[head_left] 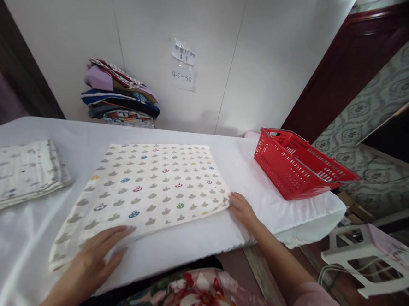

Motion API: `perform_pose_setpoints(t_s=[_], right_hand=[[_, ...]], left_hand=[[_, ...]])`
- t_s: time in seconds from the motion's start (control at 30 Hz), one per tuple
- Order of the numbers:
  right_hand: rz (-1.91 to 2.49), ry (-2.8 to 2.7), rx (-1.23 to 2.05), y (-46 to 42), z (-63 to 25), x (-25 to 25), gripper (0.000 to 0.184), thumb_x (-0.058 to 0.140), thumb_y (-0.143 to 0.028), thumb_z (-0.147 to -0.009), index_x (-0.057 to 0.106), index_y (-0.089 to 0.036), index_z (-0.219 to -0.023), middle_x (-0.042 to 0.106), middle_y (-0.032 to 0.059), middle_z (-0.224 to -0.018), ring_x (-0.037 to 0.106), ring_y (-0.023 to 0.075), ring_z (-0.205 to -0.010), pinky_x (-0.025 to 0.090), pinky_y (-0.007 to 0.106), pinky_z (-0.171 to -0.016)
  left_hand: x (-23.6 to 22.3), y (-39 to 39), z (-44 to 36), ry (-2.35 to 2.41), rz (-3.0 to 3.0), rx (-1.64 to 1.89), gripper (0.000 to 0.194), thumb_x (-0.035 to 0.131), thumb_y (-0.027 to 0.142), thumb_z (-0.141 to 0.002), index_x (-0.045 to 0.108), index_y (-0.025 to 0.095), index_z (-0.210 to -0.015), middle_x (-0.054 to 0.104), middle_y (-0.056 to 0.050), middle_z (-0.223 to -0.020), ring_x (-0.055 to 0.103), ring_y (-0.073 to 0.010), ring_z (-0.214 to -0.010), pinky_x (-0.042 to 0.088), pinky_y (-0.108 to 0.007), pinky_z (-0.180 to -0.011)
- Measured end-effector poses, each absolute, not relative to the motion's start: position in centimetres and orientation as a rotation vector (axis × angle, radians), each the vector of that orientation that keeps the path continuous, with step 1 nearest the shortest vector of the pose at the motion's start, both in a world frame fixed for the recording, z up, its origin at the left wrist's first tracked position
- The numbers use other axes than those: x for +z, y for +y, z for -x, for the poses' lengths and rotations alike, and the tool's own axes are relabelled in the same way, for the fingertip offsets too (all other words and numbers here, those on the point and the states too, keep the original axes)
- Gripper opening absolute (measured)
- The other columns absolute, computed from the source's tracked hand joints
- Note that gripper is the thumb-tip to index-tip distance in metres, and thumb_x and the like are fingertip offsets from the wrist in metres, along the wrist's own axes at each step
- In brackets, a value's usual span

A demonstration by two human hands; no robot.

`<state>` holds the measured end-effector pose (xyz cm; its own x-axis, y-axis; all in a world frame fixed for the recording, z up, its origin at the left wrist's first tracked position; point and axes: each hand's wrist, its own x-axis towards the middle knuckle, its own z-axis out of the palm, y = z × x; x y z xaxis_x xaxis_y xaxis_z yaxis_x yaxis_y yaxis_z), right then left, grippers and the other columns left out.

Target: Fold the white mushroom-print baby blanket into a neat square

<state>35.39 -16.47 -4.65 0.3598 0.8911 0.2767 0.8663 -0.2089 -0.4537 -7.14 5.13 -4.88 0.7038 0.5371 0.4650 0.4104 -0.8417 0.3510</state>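
Note:
A white cloth printed with grey and coloured mushrooms (161, 187) lies spread out flat, in a rough rectangle, on the white-covered table (184, 248). My left hand (96, 252) rests on its near edge towards the left, fingers stretched out and thumb apart, holding nothing. At the near right corner, my right hand (242, 210) has its fingertips closed on the cloth's edge. Farther left lies a folded stack of white patterned cloth (19, 171), apart from the spread one and cut off by the picture's edge.
A red plastic basket (293, 167) stands at the table's right end. Folded fabrics (121, 97) are piled against the back wall, left of two paper notes (184, 66). On the floor at the right is a white stool (367, 255) with cables around it.

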Motion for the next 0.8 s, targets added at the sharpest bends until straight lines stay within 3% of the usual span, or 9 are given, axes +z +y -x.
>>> perform_pose_setpoints(t_s=[0.07,0.13,0.23,0.33,0.43,0.53,0.67,0.8], right_hand=[[2.03,-1.4,0.074,-16.2,-35.5,-4.9,0.047,0.048,-0.016,-0.076,0.055,-0.022,-0.121,0.049,0.0074,-0.131,0.043,0.0225,-0.12,0.037,0.041,-0.1],[2.04,-1.135,0.163,-15.9,-35.4,-5.0,0.049,0.049,-0.015,-0.074,0.054,-0.022,-0.122,0.053,0.0081,-0.125,0.055,0.0218,-0.105,0.047,0.039,-0.087],[1.998,-0.673,0.457,-15.2,-34.8,-4.6,0.054,0.047,-0.013,-0.073,0.046,-0.019,-0.126,0.063,0.0079,-0.103,0.062,0.0149,-0.069,0.052,0.03,-0.061],[1.855,-0.442,0.671,-14.6,-33.8,-3.7,0.055,0.048,-0.011,-0.072,0.042,-0.016,-0.126,0.064,0.0029,-0.079,0.059,0.0122,-0.055,0.049,0.024,-0.049],[1.737,-0.336,0.742,-14.3,-32.8,-2.8,0.049,0.052,-0.007,-0.07,0.045,-0.015,-0.118,0.061,-0.001,-0.066,0.059,0.0127,-0.053,0.05,0.024,-0.049],[1.582,-0.256,0.82,-14.4,-32.1,-2.4,0.042,0.056,-0.011,-0.071,0.046,-0.015,-0.112,0.065,0.0024,-0.074,0.063,0.0145,-0.059,0.052,0.026,-0.052],[1.446,-0.185,1.002,-14.2,-31.7,-2.4,0.028,0.058,-0.022,-0.076,0.05,-0.015,-0.102,0.067,0.0087,-0.086,0.066,0.0171,-0.067,0.052,0.026,-0.052],[1.381,-0.263,1.076,-13.0,-31.7,-2.4,0.024,0.059,-0.035,-0.079,0.055,-0.015,-0.089,0.065,0.0075,-0.08,0.065,0.0161,-0.065,0.052,0.025,-0.051]], left_hand=[[-3.7,3.1,3.1,0.595,-2.69,0.712,0.038,0.05,0.043,-0.079,0.055,0.035,-0.116,0.059,0.001,-0.117,0.055,-0.0212,-0.106,0.046,-0.035,-0.092],[-2.4,0.8,-2.1,0.445,-2.662,0.617,0.032,0.047,0.039,-0.084,0.058,0.026,-0.111,0.06,-0.003,-0.115,0.055,-0.0196,-0.106,0.044,-0.034,-0.093],[-0.7,-2.1,-10.2,0.273,-2.643,0.486,0.034,0.052,0.038,-0.082,0.054,0.023,-0.112,0.058,-0.005,-0.115,0.053,-0.0195,-0.105,0.043,-0.033,-0.091],[0.0,-3.7,-16.7,0.302,-2.708,0.349,0.045,0.06,0.038,-0.076,0.05,0.02,-0.115,0.055,-0.008,-0.114,0.053,-0.0226,-0.102,0.043,-0.035,-0.086],[-0.4,-3.9,-20.4,0.366,-2.763,0.229,0.034,0.057,0.027,-0.076,0.052,0.018,-0.109,0.056,-0.009,-0.109,0.053,-0.0232,-0.1,0.042,-0.034,-0.082],[-1.1,-3.0,-21.7,0.556,-2.65,0.167,0.021,0.049,0.019,-0.077,0.056,0.017,-0.096,0.061,-0.009,-0.101,0.055,-0.0211,-0.095,0.041,-0.03,-0.078],[-1.5,-1.5,-21.9,0.745,-2.336,0.15,0.017,0.046,0.021,-0.077,0.059,0.017,-0.087,0.065,-0.006,-0.089,0.058,-0.0179,-0.081,0.04,-0.026,-0.068],[-1.3,-0.9,-21.9,0.708,-2.173,0.174,0.018,0.049,0.024,-0.073,0.062,0.018,-0.084,0.066,-0.004,-0.084,0.058,-0.0162,-0.076,0.039,-0.024,-0.064]])
